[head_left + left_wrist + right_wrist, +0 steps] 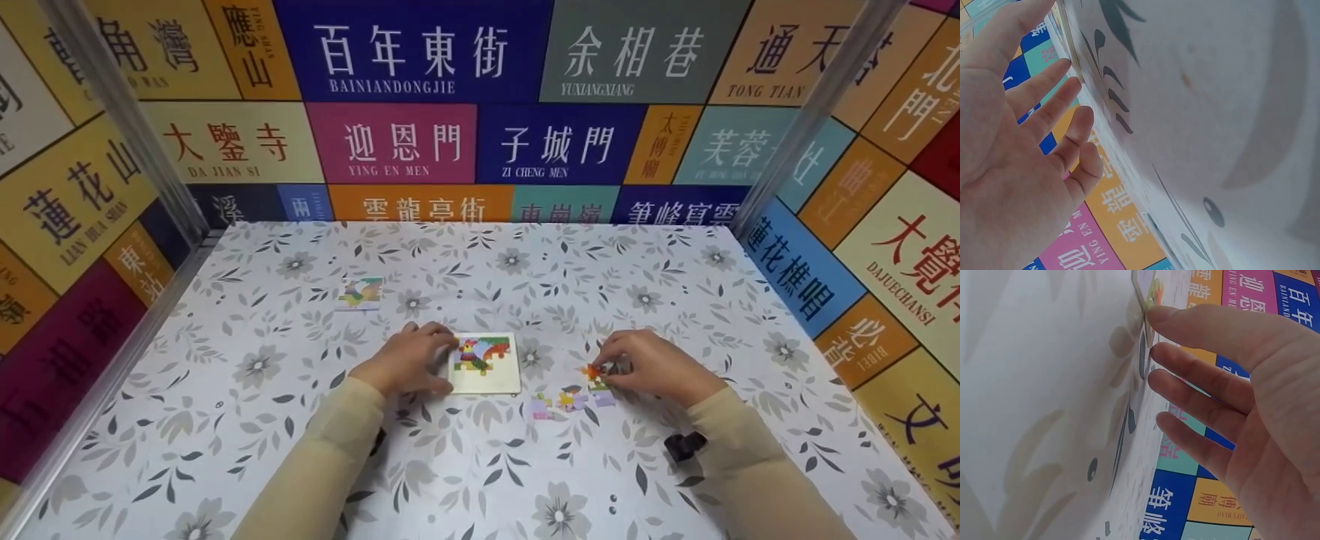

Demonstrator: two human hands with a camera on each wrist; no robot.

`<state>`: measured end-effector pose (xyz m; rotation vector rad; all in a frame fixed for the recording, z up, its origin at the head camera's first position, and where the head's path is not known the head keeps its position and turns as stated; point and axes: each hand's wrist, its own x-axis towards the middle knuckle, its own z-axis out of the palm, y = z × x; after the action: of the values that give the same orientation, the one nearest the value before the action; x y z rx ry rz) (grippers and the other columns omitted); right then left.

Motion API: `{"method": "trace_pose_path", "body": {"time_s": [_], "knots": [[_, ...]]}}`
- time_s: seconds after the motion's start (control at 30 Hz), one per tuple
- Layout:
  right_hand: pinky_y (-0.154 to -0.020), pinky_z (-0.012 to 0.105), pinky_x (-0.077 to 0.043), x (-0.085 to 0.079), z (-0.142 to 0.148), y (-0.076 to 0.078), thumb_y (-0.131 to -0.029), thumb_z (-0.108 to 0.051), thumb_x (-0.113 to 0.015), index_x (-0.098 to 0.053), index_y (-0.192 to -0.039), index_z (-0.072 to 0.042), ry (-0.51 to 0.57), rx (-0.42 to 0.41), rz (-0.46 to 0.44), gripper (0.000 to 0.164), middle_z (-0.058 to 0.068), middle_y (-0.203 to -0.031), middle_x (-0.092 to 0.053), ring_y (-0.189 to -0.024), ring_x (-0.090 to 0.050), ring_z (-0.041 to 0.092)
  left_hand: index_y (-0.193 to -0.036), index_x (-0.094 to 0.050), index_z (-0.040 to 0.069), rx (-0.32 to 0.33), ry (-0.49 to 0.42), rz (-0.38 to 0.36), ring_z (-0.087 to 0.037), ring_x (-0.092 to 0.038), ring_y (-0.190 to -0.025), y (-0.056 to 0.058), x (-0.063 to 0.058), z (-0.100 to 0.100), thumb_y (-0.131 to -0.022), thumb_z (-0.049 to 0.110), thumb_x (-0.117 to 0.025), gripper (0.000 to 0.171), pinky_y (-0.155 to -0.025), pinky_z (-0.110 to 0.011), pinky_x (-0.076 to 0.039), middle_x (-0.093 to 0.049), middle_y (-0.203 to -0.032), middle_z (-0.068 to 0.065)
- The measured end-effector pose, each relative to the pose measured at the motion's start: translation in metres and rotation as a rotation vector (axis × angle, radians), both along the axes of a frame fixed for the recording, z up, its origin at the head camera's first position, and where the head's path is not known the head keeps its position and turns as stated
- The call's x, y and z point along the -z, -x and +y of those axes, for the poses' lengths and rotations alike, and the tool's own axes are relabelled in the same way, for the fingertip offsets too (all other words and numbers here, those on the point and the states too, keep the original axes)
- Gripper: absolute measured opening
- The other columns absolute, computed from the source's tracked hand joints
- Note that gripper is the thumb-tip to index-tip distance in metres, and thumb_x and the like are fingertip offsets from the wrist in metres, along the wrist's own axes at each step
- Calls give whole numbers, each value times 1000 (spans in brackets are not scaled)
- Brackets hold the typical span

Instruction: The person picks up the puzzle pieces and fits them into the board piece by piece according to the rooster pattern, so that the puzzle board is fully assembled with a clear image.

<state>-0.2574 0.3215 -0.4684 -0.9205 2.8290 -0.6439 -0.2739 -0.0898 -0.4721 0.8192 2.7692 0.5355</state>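
Note:
A small puzzle board [495, 384] with a pale cream base lies flat on the table, its upper part filled with joined pieces showing a colourful rooster [474, 351]. My left hand [409, 361] holds the board's left side, with fingers at its upper left corner and the thumb near the lower left. Just the board's thin edge [1070, 42] shows in the left wrist view. To the right, my right hand [654, 367] pinches an orange and green puzzle piece [595, 372]. The right wrist view shows the thumb [1165, 318] against that piece, other fingers spread below.
Several loose puzzle pieces [571, 401], purple and yellow, lie right of the board, close under the right hand. A square picture card [361, 293] with a similar image is farther back on the left. Lettered panels [412, 49] enclose the flower-patterned table [559, 517].

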Motion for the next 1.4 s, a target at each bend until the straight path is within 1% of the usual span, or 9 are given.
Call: {"method": "trace_pose_path", "body": {"time_s": [0.2,0.37,0.5,0.67,0.8,0.97,1.17,1.33,1.4], "knots": [[-89,44,-57,0,-3,-1,-85,-10,-81,-83,-101,-19,-29,59,-13,18,-5,-101,-74,-96,-69,18,-141,-63,13,20,-26,20,-34,-50,-124,1,1,-1,-81,32,-88,68,-105,-50,-45,-54,-149,-6],[-88,43,-57,2,-3,-1,-86,-13,-81,-83,-96,-23,-48,72,50,14,-8,-100,-75,-95,-70,15,-141,-63,14,13,-22,8,-34,-49,-125,1,0,0,-81,32,-89,68,-105,-50,-45,-54,-149,-5],[-88,44,-57,2,-4,-1,-86,-15,-82,-83,-93,-23,-44,73,99,11,-8,-98,-75,-95,-70,15,-142,-62,16,-5,-7,-8,-32,-48,-128,0,1,1,-81,35,-88,68,-108,-49,-43,-53,-150,-4],[-85,43,-57,2,-9,-1,-85,-14,-81,-83,-91,-20,-40,66,154,8,-7,-95,-75,-91,-70,16,-142,-62,17,-26,2,-21,-30,-48,-130,0,1,3,-81,36,-88,69,-110,-48,-42,-53,-150,-2],[-85,43,-57,0,-16,-1,-85,-13,-80,-83,-92,-20,-32,72,151,11,-6,-96,-75,-91,-70,17,-142,-62,16,-16,9,-11,-31,-47,-129,1,0,3,-81,36,-88,69,-109,-48,-42,-53,-150,-3],[-89,44,-57,-2,-25,1,-86,-13,-79,-83,-95,-21,-22,77,126,13,-6,-102,-76,-98,-71,18,-142,-62,16,-13,13,-3,-32,-47,-129,1,-2,2,-81,36,-88,69,-109,-51,-41,-54,-150,-3],[-87,44,-58,-3,-35,1,-86,-15,-81,-83,-94,-20,-38,51,145,10,-5,-100,-75,-95,-70,18,-139,-64,14,7,-3,23,-35,-48,-126,0,0,2,-81,34,-88,66,-106,-54,-42,-55,-147,-5],[-88,43,-58,-5,-46,3,-87,-16,-80,-84,-94,-19,-36,51,127,9,-5,-100,-75,-95,-70,17,-140,-63,16,-16,8,0,-33,-47,-127,-1,-2,2,-81,35,-88,67,-108,-52,-41,-55,-148,-3],[-88,43,-58,-6,-52,4,-87,-15,-80,-83,-94,-18,-31,39,141,9,-5,-99,-75,-95,-70,17,-140,-63,17,-27,12,-7,-32,-47,-127,-1,-3,2,-81,35,-88,67,-109,-50,-41,-54,-149,-2]]}}
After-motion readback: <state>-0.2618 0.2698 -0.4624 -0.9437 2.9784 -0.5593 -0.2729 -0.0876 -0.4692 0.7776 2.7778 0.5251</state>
